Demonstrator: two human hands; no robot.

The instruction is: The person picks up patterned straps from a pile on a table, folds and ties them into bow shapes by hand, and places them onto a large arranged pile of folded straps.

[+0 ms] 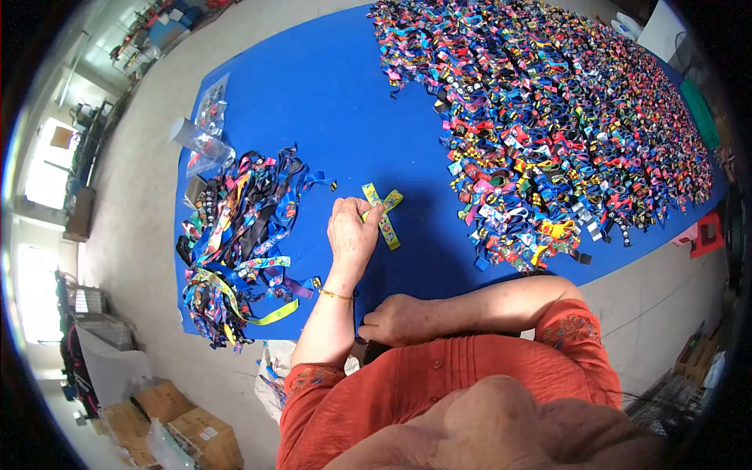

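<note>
At a broad, blue-topped counter [305, 94] in a pale-floored room, a person in a red, pleated, short-sleeved top [407, 376] works with both bare hands. At far left, open-topped brown cardboard boxes [200, 435] sit on the floor. On the counter's left side, a clear plastic cylinder [205, 142] lies on its side by a clear plastic bag [211, 110], above a tangled heap of multicoloured printed fabric ribbons [251, 204]. A plain yellow-green strip [276, 315] trails from the heap's lower end toward the counter's near edge. Just right of the heap, the left hand [352, 233], a thin gold-coloured bracelet [337, 294] at its wrist, pinches a yellow printed ribbon [388, 235] between thumb and fingers; the ribbon crosses over itself in an X, its ends fanning out to the right of the grip. Nearer the body, the right hand [397, 319] is by the counter's near edge, fingers curled inward; whether it grips anything cannot be told. Across the counter's right side spread dense rows of multicoloured looped fabric straps [580, 133], with a red plastic stool [709, 233] beyond the edge.
</note>
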